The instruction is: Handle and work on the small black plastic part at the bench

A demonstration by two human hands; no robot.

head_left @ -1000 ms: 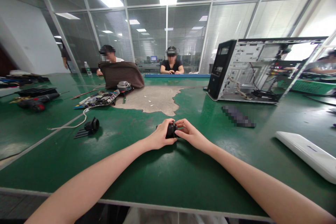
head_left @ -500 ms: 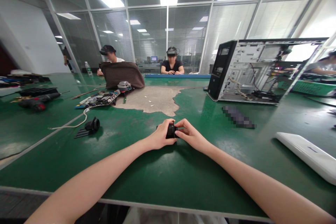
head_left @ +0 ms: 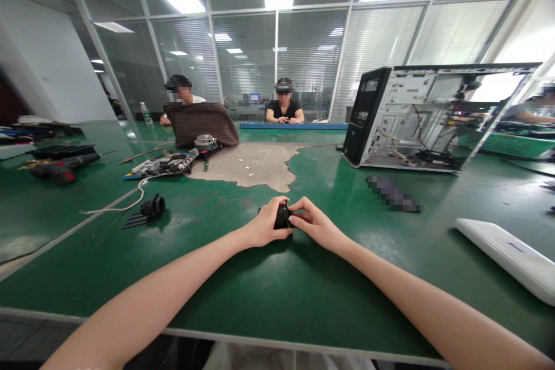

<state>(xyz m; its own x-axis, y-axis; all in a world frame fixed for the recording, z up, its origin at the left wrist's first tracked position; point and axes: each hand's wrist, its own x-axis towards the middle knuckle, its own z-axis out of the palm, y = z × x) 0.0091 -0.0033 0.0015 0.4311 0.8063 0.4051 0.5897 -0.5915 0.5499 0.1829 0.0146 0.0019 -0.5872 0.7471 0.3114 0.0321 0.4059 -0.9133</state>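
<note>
A black cylindrical part [head_left: 282, 217], lens-like in shape, lies on its side between my hands, just above or on the green table; which of the two I cannot tell. My left hand [head_left: 267, 224] wraps round its left side, fingers over the top and thumb below, hiding much of it. At the part's right end, the thumb and fingertips of my right hand [head_left: 313, 221] are closed on its narrower edge. To the left of my hands lies a black part with a round end and flat prongs [head_left: 150, 208].
An opened computer case [head_left: 390, 118] stands at the right, with a pixelated dark object [head_left: 392, 193] and a white slab-like device [head_left: 505, 251] nearer. Circuit boards [head_left: 167, 165], a power drill [head_left: 65, 166] and a brown cloth-covered object [head_left: 203, 123] occupy the left. Two people sit across the table.
</note>
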